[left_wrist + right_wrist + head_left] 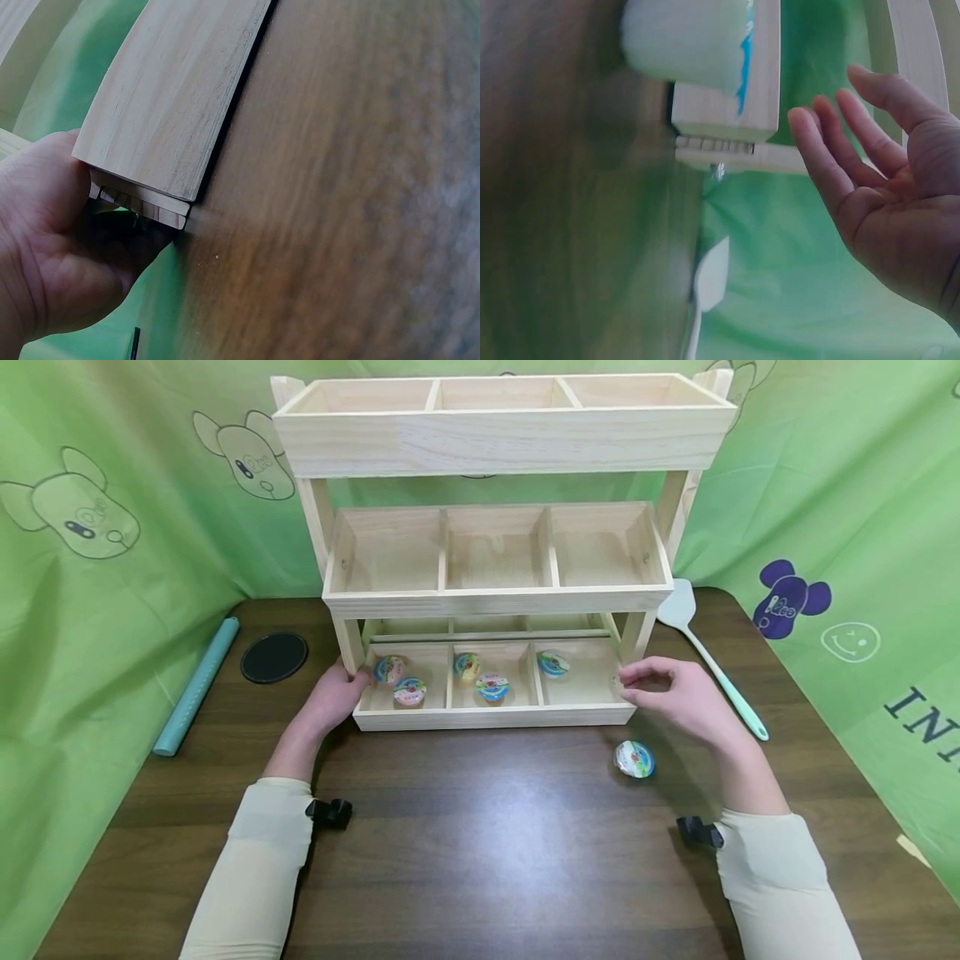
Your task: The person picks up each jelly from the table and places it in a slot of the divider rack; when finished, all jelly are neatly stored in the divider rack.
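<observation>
A three-tier wooden rack [480, 602] stands upright at the back of the table. My left hand [333, 697] grips the left end of its bottom tier [487, 719]; in the left wrist view its fingers [146, 244] curl behind that end. My right hand [686, 697] is beside the tier's right end, holding nothing, its fingers loosely bent and apart in the right wrist view. A small lidded jelly cup [634, 759] sits on the table just in front of it. Two jelly cups [410, 692] lie in the left compartment, two [492, 687] in the middle, one [553, 663] in the right.
The upper tier [502, 442] and middle tier [498, 603] each have three bare compartments. To the left lie a blue cylinder [197, 687] and a black round disc [274, 657]. A pale green spatula [720, 672] lies to the right. Green printed cloth [90, 635] surrounds the table.
</observation>
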